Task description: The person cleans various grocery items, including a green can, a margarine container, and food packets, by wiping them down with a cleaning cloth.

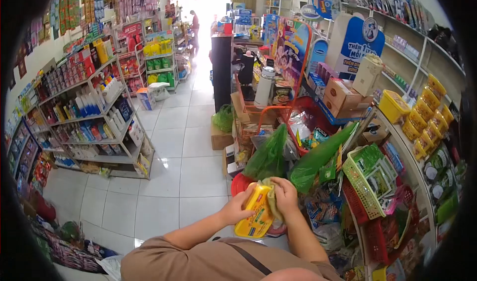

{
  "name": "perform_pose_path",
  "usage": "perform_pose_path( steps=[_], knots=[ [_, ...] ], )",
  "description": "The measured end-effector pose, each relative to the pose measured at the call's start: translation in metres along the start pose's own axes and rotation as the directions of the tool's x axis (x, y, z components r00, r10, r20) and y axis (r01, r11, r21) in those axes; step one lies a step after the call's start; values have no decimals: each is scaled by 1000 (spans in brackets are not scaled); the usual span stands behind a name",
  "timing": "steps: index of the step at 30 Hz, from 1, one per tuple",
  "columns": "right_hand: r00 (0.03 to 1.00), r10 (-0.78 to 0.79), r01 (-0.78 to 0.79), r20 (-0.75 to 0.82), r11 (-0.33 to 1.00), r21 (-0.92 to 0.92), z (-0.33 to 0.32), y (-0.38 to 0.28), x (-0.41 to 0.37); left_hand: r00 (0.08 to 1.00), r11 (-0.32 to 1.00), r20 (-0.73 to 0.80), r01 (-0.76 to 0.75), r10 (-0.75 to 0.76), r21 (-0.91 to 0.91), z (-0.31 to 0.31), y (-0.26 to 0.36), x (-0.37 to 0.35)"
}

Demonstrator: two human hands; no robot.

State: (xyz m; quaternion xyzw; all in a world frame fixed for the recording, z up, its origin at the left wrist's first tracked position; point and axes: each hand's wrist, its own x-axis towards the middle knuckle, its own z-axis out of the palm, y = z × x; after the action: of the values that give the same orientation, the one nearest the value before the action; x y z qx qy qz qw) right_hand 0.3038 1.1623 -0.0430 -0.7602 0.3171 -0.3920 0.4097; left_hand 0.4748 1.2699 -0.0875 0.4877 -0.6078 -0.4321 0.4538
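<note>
In front of my body, my left hand (pixel 237 207) is wrapped round the side of a yellow plastic tub (pixel 258 222) with printed lettering. The tub is tilted, its printed face turned up towards me. My right hand (pixel 285 197) is closed on a pale yellow-green cloth (pixel 271 194), which is pressed against the tub's upper right edge. Just beyond both hands are a red plastic basin (pixel 240 184) and a green plastic bag (pixel 268 154). The tub's underside and some of my fingertips are hidden.
On the right, a shelf holds stacked yellow tubs (pixel 422 117) and a light green basket (pixel 365 194) of packets. Another green bag (pixel 323 157) hangs nearby. Shelves of bottles (pixel 89 104) stand left of the tiled floor (pixel 161 181). A person (pixel 194 30) is at the bright doorway.
</note>
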Motion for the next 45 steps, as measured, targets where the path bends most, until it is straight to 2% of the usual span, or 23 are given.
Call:
perform_pose_path(
  steps=[2, 4, 6, 7, 10, 13, 17, 18, 19, 22, 23, 24, 25, 26, 28, 31, 32, 34, 37, 39, 42, 44, 45],
  knots=[
    [929, 225, -291, 294, 935, 203, -8, 7, 2, 996, 956, 73, 36, -60, 292, -8, 27, -5],
    [876, 186, -317, 445, 917, 242, -12, 2, 1, 972, 885, 204, 8, -116, 466, -12, 41, -7],
    [821, 144, -387, 553, 852, 352, -9, 13, 1, 967, 914, 251, -61, -46, 402, -7, 48, -12],
    [762, 263, -562, 591, 722, 403, -2, 31, -2, 960, 924, 279, -93, -16, 372, -6, 50, -15],
    [687, 322, -681, 651, 597, 424, -5, 59, -12, 965, 925, 263, -122, 25, 360, -1, 40, -16],
    [788, 367, -615, 495, 508, 603, 0, 100, -35, 979, 964, 203, -85, 34, 252, -4, 30, -17],
    [836, 450, -408, 314, 126, 904, 10, 71, -58, 999, 953, 37, -14, 26, -304, 1, 13, -14],
    [852, 451, -319, 265, 47, 946, 13, 64, -59, 997, 913, -35, -72, 64, -400, 4, 10, -10],
    [852, 417, -358, 317, 23, 933, 11, 51, -52, 990, 861, -108, -135, 94, -490, 8, 9, -4],
    [847, 484, -311, 220, 117, 943, 21, 25, -63, 925, 702, -366, -330, 105, -631, 15, 26, 12],
    [915, 388, -251, 108, 339, 907, 25, 30, -69, 903, 614, -423, -376, 75, -694, 13, 38, 17],
    [939, 339, -206, 65, 398, 894, 26, 24, -71, 878, 518, -477, -426, 39, -741, 12, 48, 20],
    [959, 281, -157, 26, 457, 876, 27, 14, -72, 834, 583, -552, -462, 29, -668, 12, 56, 24],
    [976, 218, -107, -9, 510, 854, 27, 8, -72, 832, 542, -555, -473, 14, -695, 14, 49, 25],
    [971, 237, -108, 17, 377, 920, 31, 5, -70, 828, 467, -560, -489, -17, -737, 19, 33, 24],
    [984, 69, 114, -167, 481, 870, 35, -28, -64, 755, 620, -652, -542, 63, -568, 54, 40, 19],
    [977, 127, 114, -173, 377, 919, 34, -25, -59, 738, 675, -671, -534, 77, -510, 60, 39, 15],
    [957, 239, 130, -167, 164, 978, 20, -7, -50, 755, 687, -593, -590, 282, -425, 57, 41, 12],
    [960, 254, 86, -115, 119, 989, -1, -9, -52, 678, 522, -481, -735, 556, -433, 36, 69, 19],
    [971, 227, 41, -79, 164, 986, -14, -22, -57, 835, 552, -342, -544, 432, -632, 1, 74, 20],
    [980, 115, 103, -161, 399, 911, -25, -40, -46, 912, 567, -134, -351, 389, -745, -34, 96, 32],
    [958, -59, 243, -281, 689, 683, -28, -49, -35, 936, 647, -26, -263, 352, -716, -46, 98, 30],
    [960, -48, 224, -276, 725, 651, -28, -55, -32, 953, 710, 16, -214, 303, -671, -50, 90, 26]
  ],
)
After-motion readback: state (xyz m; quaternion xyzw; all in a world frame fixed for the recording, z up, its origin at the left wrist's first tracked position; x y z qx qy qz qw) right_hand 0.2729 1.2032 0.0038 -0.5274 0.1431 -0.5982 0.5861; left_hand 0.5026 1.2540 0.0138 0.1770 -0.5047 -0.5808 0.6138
